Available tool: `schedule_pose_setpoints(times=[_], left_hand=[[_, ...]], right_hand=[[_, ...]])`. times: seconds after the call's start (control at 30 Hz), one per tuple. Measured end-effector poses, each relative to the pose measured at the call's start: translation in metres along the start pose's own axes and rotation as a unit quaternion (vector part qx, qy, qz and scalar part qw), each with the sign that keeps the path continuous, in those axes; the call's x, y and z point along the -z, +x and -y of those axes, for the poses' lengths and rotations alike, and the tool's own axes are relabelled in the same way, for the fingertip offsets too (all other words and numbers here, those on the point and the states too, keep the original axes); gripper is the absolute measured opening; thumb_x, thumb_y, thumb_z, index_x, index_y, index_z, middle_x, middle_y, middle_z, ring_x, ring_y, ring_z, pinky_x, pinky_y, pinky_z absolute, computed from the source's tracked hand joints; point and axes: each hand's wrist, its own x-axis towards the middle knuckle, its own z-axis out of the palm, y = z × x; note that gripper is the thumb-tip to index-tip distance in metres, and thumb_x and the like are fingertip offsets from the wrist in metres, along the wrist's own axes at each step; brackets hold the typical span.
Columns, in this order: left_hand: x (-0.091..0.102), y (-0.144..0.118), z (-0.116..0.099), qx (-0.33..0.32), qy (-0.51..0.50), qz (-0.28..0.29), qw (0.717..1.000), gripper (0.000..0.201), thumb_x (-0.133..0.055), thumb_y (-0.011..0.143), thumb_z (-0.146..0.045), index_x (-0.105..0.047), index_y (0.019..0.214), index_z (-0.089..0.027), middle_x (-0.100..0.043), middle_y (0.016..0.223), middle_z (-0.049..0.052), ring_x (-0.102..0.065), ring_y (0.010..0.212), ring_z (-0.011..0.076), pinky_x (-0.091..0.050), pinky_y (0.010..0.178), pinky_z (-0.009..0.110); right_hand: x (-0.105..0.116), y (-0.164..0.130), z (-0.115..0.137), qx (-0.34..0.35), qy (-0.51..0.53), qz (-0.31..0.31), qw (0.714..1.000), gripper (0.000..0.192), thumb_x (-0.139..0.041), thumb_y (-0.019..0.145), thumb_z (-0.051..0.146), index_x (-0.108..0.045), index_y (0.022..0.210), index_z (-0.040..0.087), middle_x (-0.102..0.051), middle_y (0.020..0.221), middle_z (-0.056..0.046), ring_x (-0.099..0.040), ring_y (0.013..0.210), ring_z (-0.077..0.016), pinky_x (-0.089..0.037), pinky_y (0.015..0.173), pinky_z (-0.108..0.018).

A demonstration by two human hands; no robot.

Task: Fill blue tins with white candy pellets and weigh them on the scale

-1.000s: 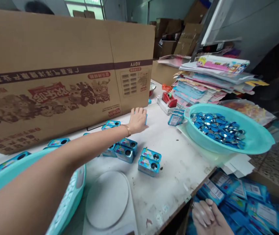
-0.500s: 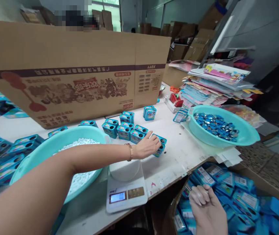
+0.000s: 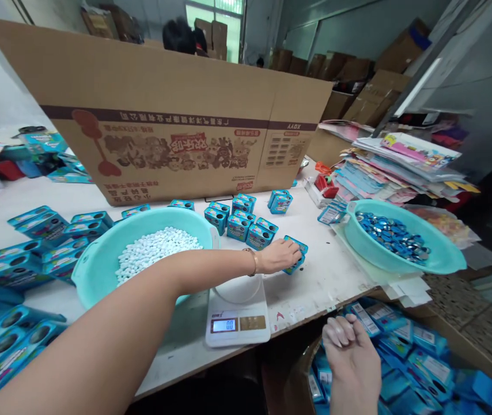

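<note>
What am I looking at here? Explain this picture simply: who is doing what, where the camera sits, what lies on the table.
There is no machine: a person works with bare hands, and the camera sits on their head, looking forward and down.

The left hand reaches across the white table and rests on a small blue tin. The right hand hangs curled and holds nothing, above a box of blue packets.

On the table: a digital scale, a teal basin of white pellets, another basin of blue round pieces, more blue tins, a big cardboard box and stacked papers.
</note>
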Motion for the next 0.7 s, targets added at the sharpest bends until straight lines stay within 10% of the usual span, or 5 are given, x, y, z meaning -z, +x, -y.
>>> schedule_pose_setpoints(times=[0.37, 0.53, 0.63, 0.7], left_hand=[[0.036, -0.034, -0.001, -0.005, -0.055, 0.007, 0.998, 0.014, -0.049, 0.090, -0.009, -0.058, 0.098, -0.014, -0.067, 0.099, 0.010, -0.061, 0.090, 0.0201, -0.038, 0.075, 0.033], [0.084, -0.080, 0.009, 0.144, -0.160, 0.034, 0.976, 0.038, -0.061, 0.084, -0.023, -0.045, 0.117, -0.015, -0.067, 0.106, 0.008, -0.064, 0.093, 0.0240, -0.043, 0.076, 0.034], [0.085, -0.104, 0.008, 0.170, -0.142, 0.067, 0.973, 0.032, -0.055, 0.083, -0.015, -0.049, 0.114, -0.014, -0.067, 0.106, 0.010, -0.064, 0.096, 0.0262, -0.044, 0.082, 0.037], [0.075, -0.112, 0.005, 0.172, -0.125, 0.070, 0.975, 0.028, -0.050, 0.083, -0.010, -0.053, 0.111, -0.012, -0.067, 0.108, 0.013, -0.064, 0.100, 0.0281, -0.045, 0.084, 0.039]], right_hand=[[-0.041, 0.011, 0.003, -0.002, -0.059, 0.055, 0.997, 0.021, -0.068, 0.072, 0.013, -0.048, 0.076, 0.018, -0.036, 0.051, 0.011, -0.035, 0.041, -0.0050, -0.035, 0.039, -0.015], [-0.126, 0.020, -0.004, 0.015, -0.158, 0.160, 0.974, 0.023, -0.069, 0.078, 0.024, -0.048, 0.072, 0.019, -0.029, 0.050, 0.012, -0.024, 0.040, -0.0051, -0.026, 0.037, -0.016], [-0.200, 0.031, -0.048, 0.015, -0.309, 0.277, 0.910, 0.029, -0.068, 0.080, 0.026, -0.044, 0.064, 0.020, -0.023, 0.049, 0.011, -0.017, 0.041, -0.0053, -0.018, 0.038, -0.017], [-0.242, 0.036, -0.096, 0.007, -0.467, 0.387, 0.795, 0.021, -0.063, 0.082, 0.025, -0.051, 0.066, 0.019, -0.029, 0.051, 0.010, -0.024, 0.044, -0.0062, -0.021, 0.043, -0.019]])
